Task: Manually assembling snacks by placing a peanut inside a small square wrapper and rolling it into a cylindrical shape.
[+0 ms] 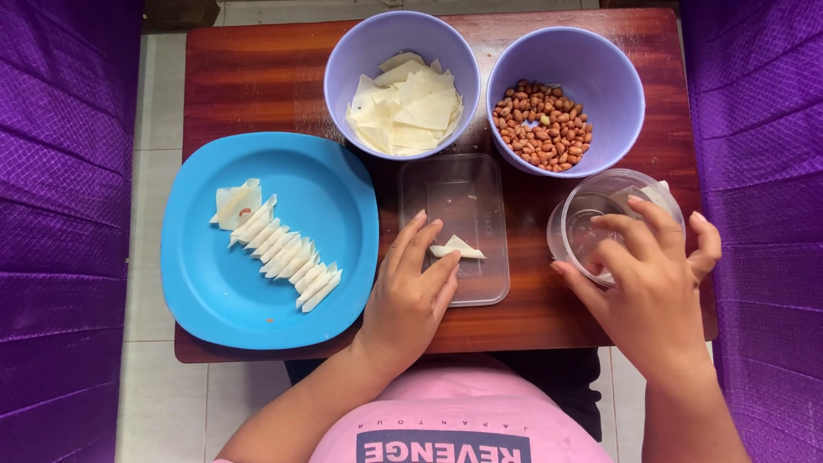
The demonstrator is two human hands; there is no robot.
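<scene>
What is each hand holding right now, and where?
Left hand pins the folded wrapper at its left edge; right hand dips fingers into the clear cup, gripping nothing visible.

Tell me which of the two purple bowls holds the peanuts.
The right-hand purple bowl, above the clear cup. The left purple bowl holds pale wrapper sheets instead.

— How does the left hand (pixel 410 296) sit?

— Palm down, near the middle, its forearm coming in from the near left. The fingers (pixel 417 236) stretch forward and a little right, loosely together, with the thumb lying along the right side, its tip pressed down flat.

— And the right hand (pixel 645 279)?

— It's further right, wrist bent, back of the hand facing up. Its fingers (pixel 639 227) curl leftward and down in a loose claw, spread slightly, closed on nothing. The little finger sticks out on the far right.
</scene>
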